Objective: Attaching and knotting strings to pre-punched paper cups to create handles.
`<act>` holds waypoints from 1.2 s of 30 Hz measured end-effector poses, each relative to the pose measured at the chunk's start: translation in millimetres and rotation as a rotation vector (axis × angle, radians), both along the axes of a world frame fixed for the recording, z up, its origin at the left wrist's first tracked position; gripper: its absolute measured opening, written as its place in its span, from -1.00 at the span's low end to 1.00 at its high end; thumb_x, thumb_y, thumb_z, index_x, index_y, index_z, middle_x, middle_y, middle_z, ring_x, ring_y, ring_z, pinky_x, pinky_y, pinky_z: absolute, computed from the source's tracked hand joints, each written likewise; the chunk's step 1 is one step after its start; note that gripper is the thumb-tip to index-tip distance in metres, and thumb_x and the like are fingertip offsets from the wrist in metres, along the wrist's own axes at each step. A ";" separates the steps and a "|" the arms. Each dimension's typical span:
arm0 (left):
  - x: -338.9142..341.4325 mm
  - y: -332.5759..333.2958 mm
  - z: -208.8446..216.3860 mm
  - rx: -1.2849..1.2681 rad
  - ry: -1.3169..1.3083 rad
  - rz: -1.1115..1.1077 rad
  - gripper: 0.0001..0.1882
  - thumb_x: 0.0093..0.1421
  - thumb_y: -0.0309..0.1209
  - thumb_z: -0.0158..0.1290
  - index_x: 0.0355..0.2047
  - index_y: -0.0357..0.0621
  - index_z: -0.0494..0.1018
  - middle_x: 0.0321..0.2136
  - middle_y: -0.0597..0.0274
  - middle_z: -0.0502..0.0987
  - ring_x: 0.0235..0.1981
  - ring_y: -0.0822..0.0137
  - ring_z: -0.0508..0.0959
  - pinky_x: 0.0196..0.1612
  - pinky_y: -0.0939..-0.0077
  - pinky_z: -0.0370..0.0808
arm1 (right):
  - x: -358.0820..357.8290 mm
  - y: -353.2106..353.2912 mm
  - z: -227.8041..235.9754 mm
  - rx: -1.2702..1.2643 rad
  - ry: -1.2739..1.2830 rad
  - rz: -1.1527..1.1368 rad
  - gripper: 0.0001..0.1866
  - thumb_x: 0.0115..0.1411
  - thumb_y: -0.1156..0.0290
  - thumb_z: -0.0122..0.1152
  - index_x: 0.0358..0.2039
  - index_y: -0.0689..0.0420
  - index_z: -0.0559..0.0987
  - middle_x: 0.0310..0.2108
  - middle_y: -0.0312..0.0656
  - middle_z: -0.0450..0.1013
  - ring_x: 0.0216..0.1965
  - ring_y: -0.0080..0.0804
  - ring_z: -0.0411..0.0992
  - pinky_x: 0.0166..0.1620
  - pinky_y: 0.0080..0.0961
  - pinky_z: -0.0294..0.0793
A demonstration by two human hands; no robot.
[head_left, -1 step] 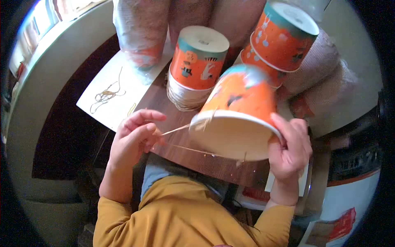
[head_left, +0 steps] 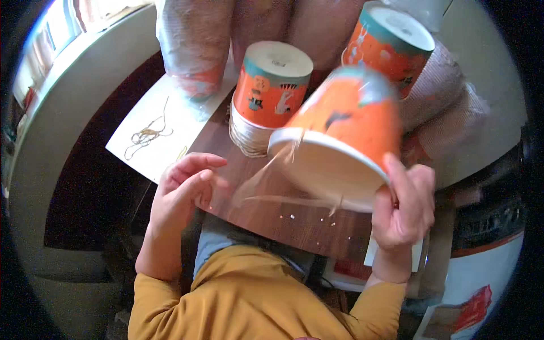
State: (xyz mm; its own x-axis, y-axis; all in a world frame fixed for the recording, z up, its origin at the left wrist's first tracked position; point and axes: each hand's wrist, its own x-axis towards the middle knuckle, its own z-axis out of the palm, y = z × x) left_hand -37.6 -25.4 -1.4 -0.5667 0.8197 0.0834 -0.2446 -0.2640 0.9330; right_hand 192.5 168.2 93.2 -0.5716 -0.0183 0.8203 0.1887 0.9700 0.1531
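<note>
My right hand grips the rim of an orange paper bucket with a teal band round its base. The bucket is tilted, its open white mouth facing down toward me, and partly blurred. Thin tan strings hang from its rim, smeared by motion, their loose ends to the left. Left of those ends is my left hand, fingers partly bent and apart, with nothing visible in it. An upturned bucket of the same pattern stands on the brown table, over a white lower part wound with string.
Another upturned orange bucket stands at the back right. Wrapped pink-white bundles line the back. A tangled string lies on a white sheet at left. Small white bits dot the table near its front edge.
The bucket in my right hand has moved up and to the right. The strings, earlier taut to my left hand, have come away from it and swing loose.
</note>
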 end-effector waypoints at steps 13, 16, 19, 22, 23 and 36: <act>-91.9 145.5 65.1 0.100 0.707 0.363 -0.20 0.12 0.04 0.13 0.18 -0.30 0.21 0.02 -0.01 0.43 0.04 0.28 0.43 0.06 0.41 0.38 | -171.7 101.7 -65.7 0.780 0.220 0.226 -0.60 0.05 0.30 0.18 -0.05 0.01 0.57 -0.59 -0.43 0.06 -0.51 -0.56 0.16 -0.22 -0.37 0.22; -102.2 168.3 36.8 0.064 1.029 0.439 -0.10 0.00 0.02 0.24 0.19 -0.32 0.19 0.07 -0.18 0.37 0.14 0.07 0.37 0.16 0.26 0.30 | -188.7 115.9 -79.7 0.673 0.237 0.251 -0.65 0.04 0.31 0.21 -0.10 -0.01 0.60 -0.57 -0.41 0.16 -0.49 -0.53 0.21 -0.22 -0.35 0.26; -111.9 186.3 15.5 0.052 1.088 0.481 -0.10 0.02 0.03 0.22 0.18 -0.37 0.18 0.11 -0.21 0.32 0.16 0.04 0.34 0.19 0.25 0.26 | -194.7 132.6 -96.1 0.400 0.041 0.390 -0.61 -0.01 0.34 0.29 -0.11 0.08 0.58 -0.50 -0.33 0.30 -0.41 -0.37 0.31 -0.23 -0.29 0.32; -120.7 191.2 -17.2 -0.033 1.037 0.446 -0.08 0.04 0.06 0.19 0.19 -0.37 0.14 0.10 -0.20 0.32 0.15 0.04 0.35 0.20 0.25 0.26 | -182.2 130.8 -111.4 0.205 0.092 0.452 -0.69 0.00 0.39 0.27 -0.19 0.12 0.56 -0.43 -0.24 0.36 -0.37 -0.27 0.36 -0.24 -0.30 0.34; -125.8 189.6 -25.4 -0.059 1.022 0.443 -0.09 0.04 0.07 0.18 0.19 -0.37 0.14 0.09 -0.20 0.33 0.14 0.04 0.36 0.19 0.25 0.27 | -176.1 128.0 -112.1 0.137 0.166 0.450 -0.72 0.02 0.37 0.24 -0.22 0.13 0.56 -0.43 -0.23 0.36 -0.39 -0.27 0.36 -0.23 -0.29 0.33; -146.3 209.8 2.0 0.201 0.866 0.402 -0.32 0.19 0.04 0.00 0.15 -0.19 0.23 0.22 -0.12 0.15 0.26 0.05 0.15 0.26 0.27 0.10 | -194.7 128.4 -84.5 -0.294 0.225 0.327 -0.45 0.16 0.11 0.17 -0.04 0.32 0.42 -0.01 0.17 0.32 0.04 0.09 0.28 0.13 -0.10 0.24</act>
State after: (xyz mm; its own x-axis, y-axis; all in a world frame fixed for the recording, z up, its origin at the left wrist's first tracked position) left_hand -183.9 184.3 0.6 -0.4776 0.5037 0.7198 0.6477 -0.3516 0.6759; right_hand -2.2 296.6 8.8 -0.3822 0.0837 0.9203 -0.1359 0.9800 -0.1456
